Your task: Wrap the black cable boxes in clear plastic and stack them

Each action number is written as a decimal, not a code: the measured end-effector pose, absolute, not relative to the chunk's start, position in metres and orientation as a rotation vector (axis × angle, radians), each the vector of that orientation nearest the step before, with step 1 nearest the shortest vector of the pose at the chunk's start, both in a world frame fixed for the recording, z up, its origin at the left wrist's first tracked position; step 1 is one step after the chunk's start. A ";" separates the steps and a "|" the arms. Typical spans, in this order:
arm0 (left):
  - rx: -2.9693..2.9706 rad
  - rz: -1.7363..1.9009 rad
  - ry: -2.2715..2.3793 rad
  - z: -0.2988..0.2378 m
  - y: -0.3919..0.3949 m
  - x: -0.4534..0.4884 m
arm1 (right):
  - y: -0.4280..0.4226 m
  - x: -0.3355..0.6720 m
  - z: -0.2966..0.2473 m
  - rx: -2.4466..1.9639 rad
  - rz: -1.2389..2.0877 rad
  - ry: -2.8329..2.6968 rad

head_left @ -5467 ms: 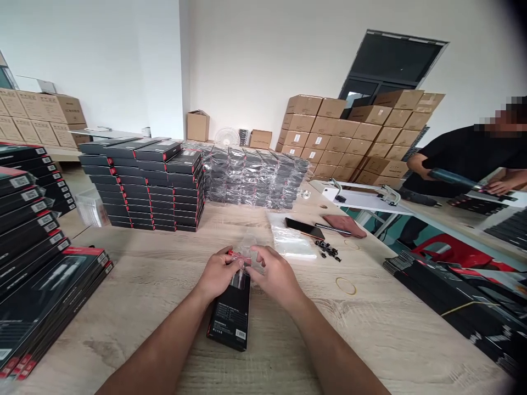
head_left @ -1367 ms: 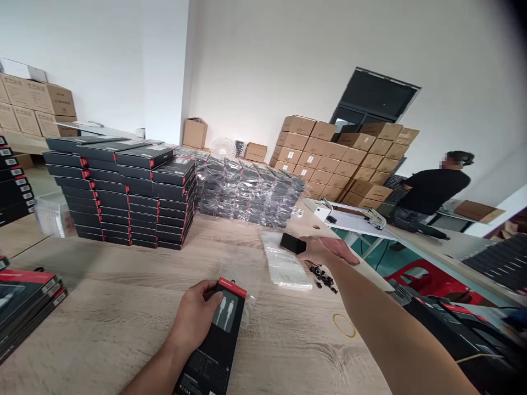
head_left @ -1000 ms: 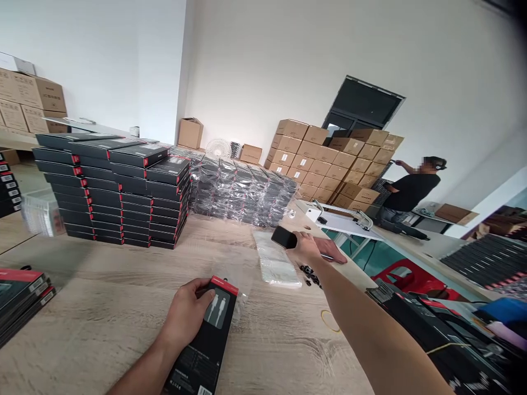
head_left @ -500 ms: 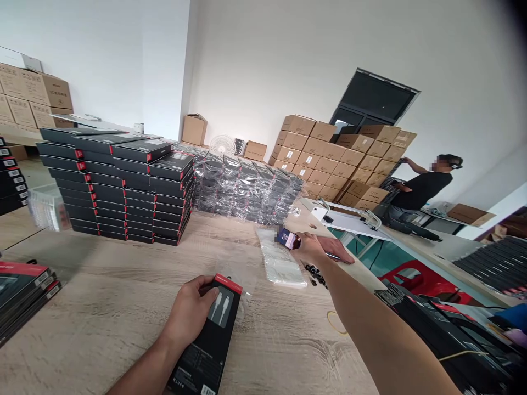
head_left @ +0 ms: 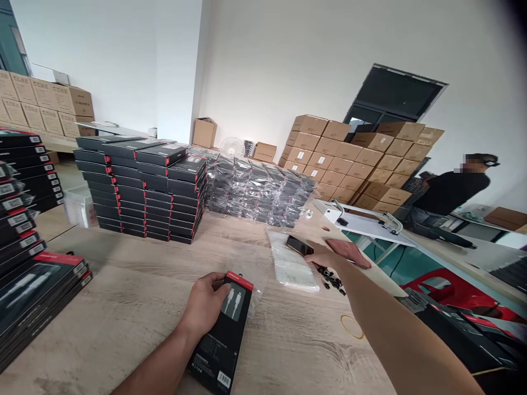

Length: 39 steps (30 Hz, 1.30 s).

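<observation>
Low on the wooden table, the left hand is closed around the side of a black cable box, its thumb across the front and its fingers wrapped behind, so the box is firmly held. The box has a red top edge and a picture of a white cable, and it tilts with its lower end toward the person. A clear plastic sleeve shows just past its right side. Ahead and to the right of that hand, the right hand stretches across the table with its fingers at a black phone. They touch the phone, but whether they grip it cannot be told. Under the phone lies a pile of clear plastic bags. Just right of the right hand sits a pink pouch, and small black pieces lie just below it. Left of the left hand is a stack of black boxes, and far ahead of both hands are taller stacks of black boxes and shrink-wrapped bundles.
</observation>
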<state>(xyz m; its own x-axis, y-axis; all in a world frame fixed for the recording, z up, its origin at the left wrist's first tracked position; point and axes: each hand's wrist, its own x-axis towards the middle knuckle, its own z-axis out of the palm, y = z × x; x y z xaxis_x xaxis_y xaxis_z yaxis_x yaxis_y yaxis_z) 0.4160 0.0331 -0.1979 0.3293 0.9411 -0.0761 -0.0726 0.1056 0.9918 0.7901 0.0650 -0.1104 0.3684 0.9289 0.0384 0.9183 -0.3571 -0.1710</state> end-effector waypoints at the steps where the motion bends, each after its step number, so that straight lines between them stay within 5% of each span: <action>1: 1.210 0.944 0.937 -0.198 0.033 0.416 | 0.062 0.784 -0.111 -2.429 0.076 -1.642; 6: 1.207 1.013 0.936 -0.201 0.033 0.415 | 0.029 0.719 -0.126 -2.171 0.145 -1.608; 16: 1.180 1.250 0.720 -0.172 0.019 0.412 | -0.019 0.582 -0.149 -1.470 1.150 -0.958; 21: 1.277 1.399 0.591 -0.152 0.008 0.402 | -0.025 0.564 -0.130 -1.120 1.014 -0.997; 31: 1.197 1.585 0.600 -0.139 0.001 0.399 | -0.051 0.550 -0.105 -1.154 0.713 -1.176; 39: 1.299 1.187 0.562 -0.125 0.019 0.367 | -0.057 0.549 -0.114 -1.158 0.720 -1.319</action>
<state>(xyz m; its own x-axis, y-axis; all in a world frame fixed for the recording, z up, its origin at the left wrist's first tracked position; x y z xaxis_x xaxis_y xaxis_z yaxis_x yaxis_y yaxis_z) 0.3666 0.0194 -0.1254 0.3566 0.8904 0.2830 -0.3460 -0.1555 0.9253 0.5490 -0.0567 -0.1136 0.1713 0.9198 0.3530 0.2011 0.3181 -0.9265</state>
